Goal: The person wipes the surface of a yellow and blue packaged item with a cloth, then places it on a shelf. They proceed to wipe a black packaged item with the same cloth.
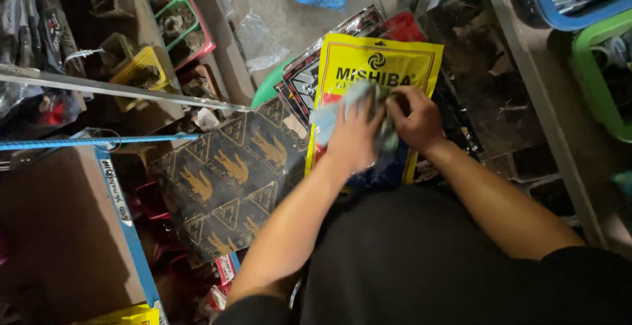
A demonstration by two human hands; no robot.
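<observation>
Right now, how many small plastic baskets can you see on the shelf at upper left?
2: a yellow basket near the shelf's front edge, and a green basket with a pink rim behind it, further up the frame. Others may be hidden in the dark clutter.
</observation>
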